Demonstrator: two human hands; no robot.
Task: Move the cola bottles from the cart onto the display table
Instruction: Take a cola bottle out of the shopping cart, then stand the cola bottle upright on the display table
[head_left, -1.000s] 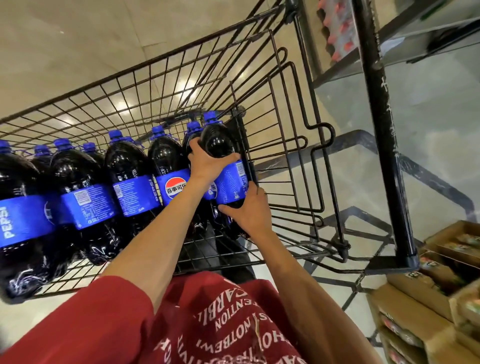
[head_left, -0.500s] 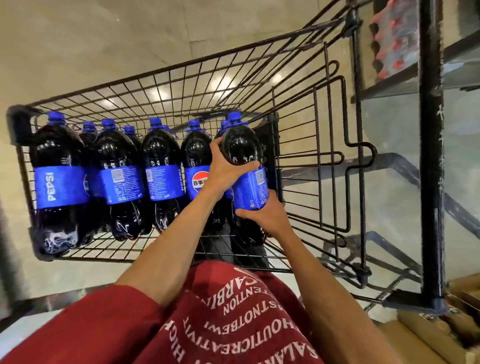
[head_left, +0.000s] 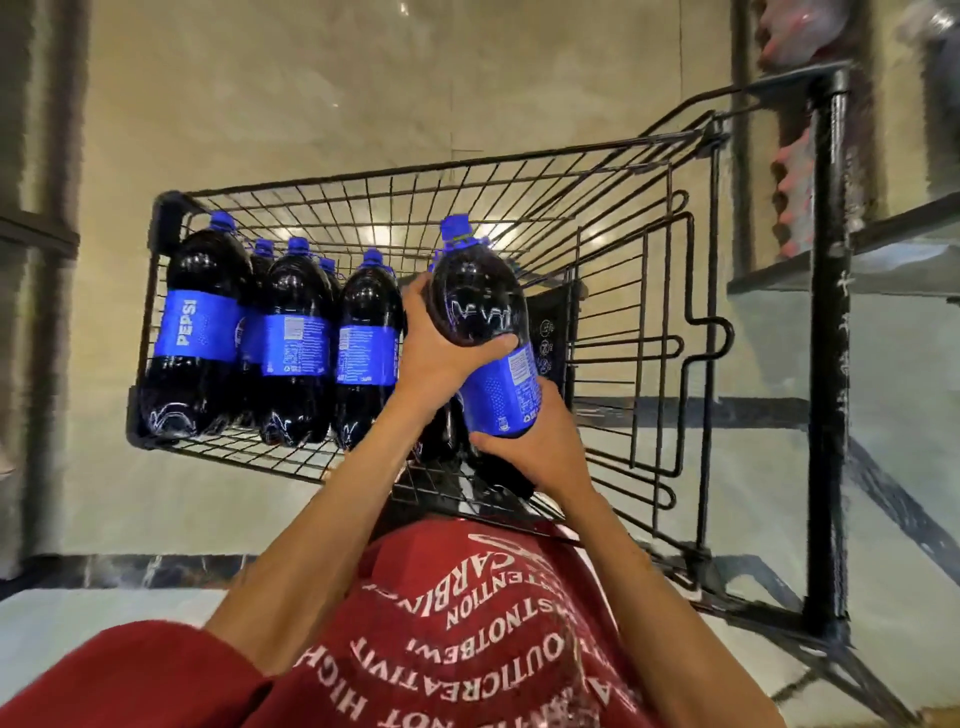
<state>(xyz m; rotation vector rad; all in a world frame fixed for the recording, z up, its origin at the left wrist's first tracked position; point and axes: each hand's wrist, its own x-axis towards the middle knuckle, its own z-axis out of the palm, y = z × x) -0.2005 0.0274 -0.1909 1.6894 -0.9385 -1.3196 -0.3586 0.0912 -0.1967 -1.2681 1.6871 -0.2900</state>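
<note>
Beige glossy floor (head_left: 337, 104) beneath wire cart (head_left: 165, 215); glass shelf (head_left: 898, 260) beside; bottle (head_left: 478, 296) gripped.

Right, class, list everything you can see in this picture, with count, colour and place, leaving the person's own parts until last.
Held cola bottle: one, dark with blue cap and label, in both hands over the cart's right half.
Standing cola bottles: at least six, same colours, cart's left half.
Cart: one, black wire, centre.
Rack post: one, black, right.
Shirt: one, red with white lettering, bottom.
Left hand: one, grips the held bottle's shoulder.
Right hand: one, grips its lower body.
</note>
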